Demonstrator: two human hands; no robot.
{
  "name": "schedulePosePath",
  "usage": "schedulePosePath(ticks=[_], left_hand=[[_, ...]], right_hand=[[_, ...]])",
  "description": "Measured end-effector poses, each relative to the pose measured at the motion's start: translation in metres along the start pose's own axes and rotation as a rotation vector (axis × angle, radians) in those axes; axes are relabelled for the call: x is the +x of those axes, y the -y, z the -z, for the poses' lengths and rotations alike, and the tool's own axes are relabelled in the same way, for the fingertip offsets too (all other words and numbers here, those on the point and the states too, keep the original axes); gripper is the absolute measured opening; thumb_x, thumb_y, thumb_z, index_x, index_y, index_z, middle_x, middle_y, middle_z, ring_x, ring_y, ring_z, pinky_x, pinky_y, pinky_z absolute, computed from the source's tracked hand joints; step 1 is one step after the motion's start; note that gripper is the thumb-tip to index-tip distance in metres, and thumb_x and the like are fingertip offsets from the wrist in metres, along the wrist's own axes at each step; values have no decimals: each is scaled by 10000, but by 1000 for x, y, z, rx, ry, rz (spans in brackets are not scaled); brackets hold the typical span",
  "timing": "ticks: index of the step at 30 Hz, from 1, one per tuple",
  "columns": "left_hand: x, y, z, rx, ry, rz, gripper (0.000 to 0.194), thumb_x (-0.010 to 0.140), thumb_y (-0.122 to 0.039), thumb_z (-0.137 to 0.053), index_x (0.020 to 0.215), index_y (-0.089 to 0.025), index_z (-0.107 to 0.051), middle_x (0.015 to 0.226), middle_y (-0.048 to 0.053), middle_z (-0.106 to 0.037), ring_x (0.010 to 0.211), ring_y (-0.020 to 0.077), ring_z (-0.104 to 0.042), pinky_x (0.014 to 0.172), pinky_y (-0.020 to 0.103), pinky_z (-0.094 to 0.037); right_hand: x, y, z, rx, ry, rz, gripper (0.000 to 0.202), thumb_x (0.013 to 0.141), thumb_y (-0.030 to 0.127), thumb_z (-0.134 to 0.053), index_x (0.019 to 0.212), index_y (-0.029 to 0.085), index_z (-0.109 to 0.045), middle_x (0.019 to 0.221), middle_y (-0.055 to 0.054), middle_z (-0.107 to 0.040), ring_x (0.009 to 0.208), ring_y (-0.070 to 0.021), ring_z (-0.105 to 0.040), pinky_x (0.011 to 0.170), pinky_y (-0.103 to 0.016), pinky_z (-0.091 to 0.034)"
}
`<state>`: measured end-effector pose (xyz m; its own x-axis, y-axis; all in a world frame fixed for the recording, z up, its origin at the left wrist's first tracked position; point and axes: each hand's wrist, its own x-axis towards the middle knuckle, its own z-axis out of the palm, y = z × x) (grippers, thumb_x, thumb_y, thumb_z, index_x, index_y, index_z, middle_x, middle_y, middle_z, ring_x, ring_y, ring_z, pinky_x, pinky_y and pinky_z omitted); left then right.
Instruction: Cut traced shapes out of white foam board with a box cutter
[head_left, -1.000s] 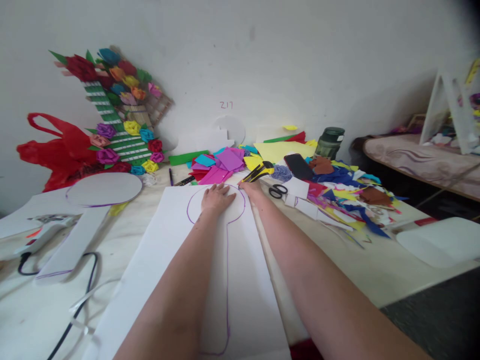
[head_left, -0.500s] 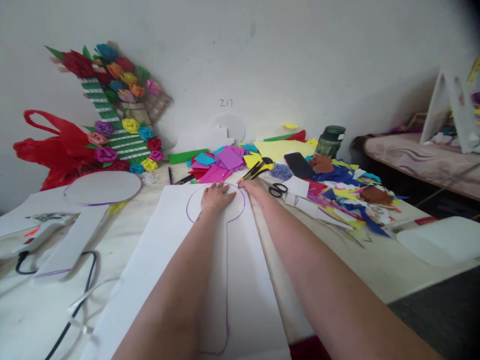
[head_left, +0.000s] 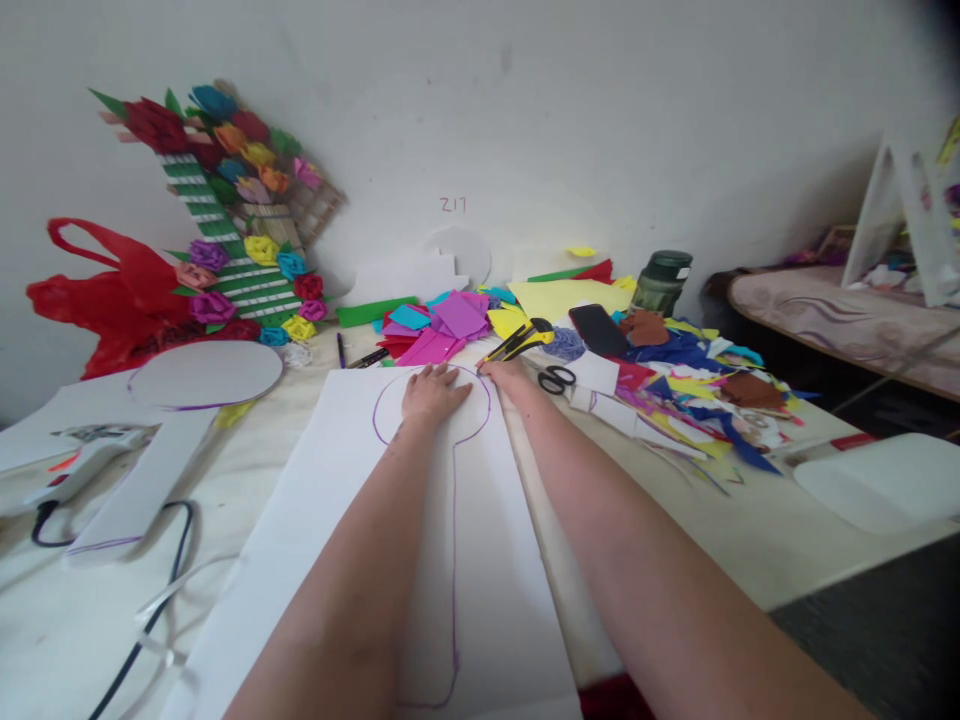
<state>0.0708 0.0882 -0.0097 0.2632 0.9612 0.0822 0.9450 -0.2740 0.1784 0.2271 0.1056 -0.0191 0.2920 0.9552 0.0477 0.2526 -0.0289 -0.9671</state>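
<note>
Barely anything has moved since the earlier frame: the cutter (head_left: 525, 341) leans a little lower at its back end, while both hands keep their places. The left hand (head_left: 433, 398) lies flat and wide inside the round part of the purple outline (head_left: 454, 540), pressing on the white board (head_left: 495, 520). The right hand (head_left: 506, 375) is closed around the cutter by the board's far right corner, the front end at or just beside the curve; whether the blade touches it cannot be told.

The board lies lengthwise on the table (head_left: 277, 430), its far edge near the coloured papers (head_left: 461, 315). The drawn part looks finished where it shows: a circle, then a straight line running to a rounded turn near the board's near edge. The left arm hides the other side. As for cutting, it looks early: the board seems in one piece, and no opened cut can be made out along the visible line, so most of it appears uncut.

Toward the table's left edge lies a white piece (head_left: 210, 375) with a round head and a straight stem, already separate, beside the glue gun (head_left: 97, 465). Scissors (head_left: 556, 380) rest just right of the right hand.
</note>
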Motion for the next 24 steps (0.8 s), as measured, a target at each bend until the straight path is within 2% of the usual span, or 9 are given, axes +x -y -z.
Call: schedulePosePath(ticks=[24], left_hand=[[0,0,0,-9,-14,-2,594,820,-614,-356,1328,-320,-445,1477,-30,-303,1356,220,-224,1095,412,-165]], right_hand=[[5,-7,-3,15,-41,-26,223,539,185,-585,737,145,-680,664,-11,-629,622,-117,-542,595,-222,-423]])
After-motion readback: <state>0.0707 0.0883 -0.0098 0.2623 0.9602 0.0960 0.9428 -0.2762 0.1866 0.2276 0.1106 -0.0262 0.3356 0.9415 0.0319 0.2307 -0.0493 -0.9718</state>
